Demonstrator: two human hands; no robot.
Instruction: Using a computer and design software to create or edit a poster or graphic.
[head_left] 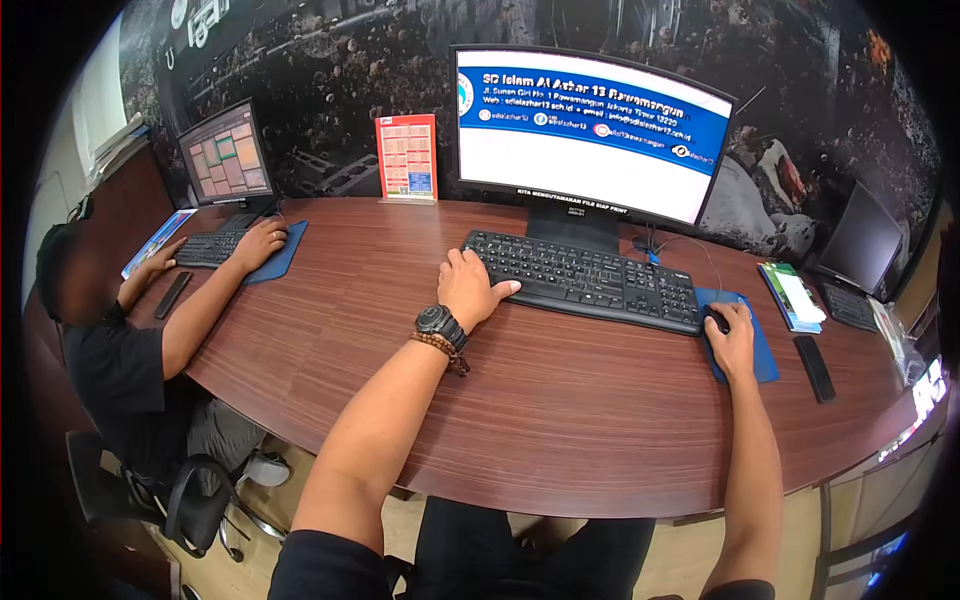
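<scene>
My left hand [470, 290] rests at the left end of a black keyboard [590, 278], its fingers over the keys and the thumb stretched out along the front edge. A black watch and a beaded bracelet circle that wrist. Over on the right, my right hand [731, 340] is wrapped round a black computer mouse [718, 320], which it partly covers. The mouse sits on a blue mouse pad [760, 362]. Behind the keyboard stands a wide monitor [590, 185] showing a blue banner with white lettering above a white area.
A red-framed calendar card [407, 157] stands left of the monitor. At the far left a seated person [115, 360] works at another keyboard [208, 248] and monitor [225, 155]. A black phone [814, 368], booklets [791, 297] and a dark screen [862, 235] are to the right on the wooden desk [560, 420].
</scene>
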